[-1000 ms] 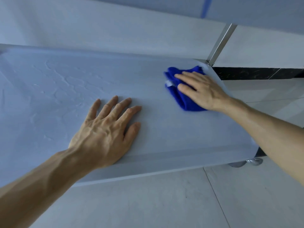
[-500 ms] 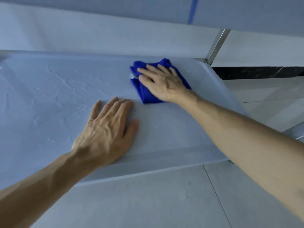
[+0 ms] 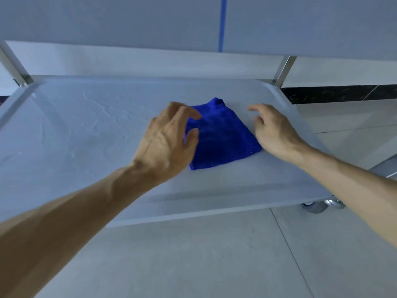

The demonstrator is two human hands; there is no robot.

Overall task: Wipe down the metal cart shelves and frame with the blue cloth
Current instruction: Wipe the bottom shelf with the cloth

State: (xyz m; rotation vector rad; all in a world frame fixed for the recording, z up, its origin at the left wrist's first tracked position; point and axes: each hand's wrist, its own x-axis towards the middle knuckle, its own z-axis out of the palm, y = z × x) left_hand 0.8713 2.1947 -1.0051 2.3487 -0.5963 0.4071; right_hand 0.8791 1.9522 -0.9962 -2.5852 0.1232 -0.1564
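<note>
A blue cloth (image 3: 222, 134) is seen lying folded near the middle of a metal cart shelf (image 3: 86, 130), flanked by two bare hands. The left hand (image 3: 169, 138) is held at the cloth's 9 o'clock edge, fingers loosely curled and gripping nothing, though blur leaves contact unclear. The right hand (image 3: 274, 130) is set at 3 o'clock, fingers relaxed and spread — the cloth is not held by either.

The cloth is judged soft, light and limp; it would likely bunch if pinched at a corner, so a flat palm on top or a gathered grip at the near edge is favoured.

No containers are shown — the shelf, rimmed like a shallow tray, carries only the cloth. A frame post (image 3: 283, 70) stands at 1 o'clock, a caster wheel (image 3: 314, 206) at 5 o'clock.
</note>
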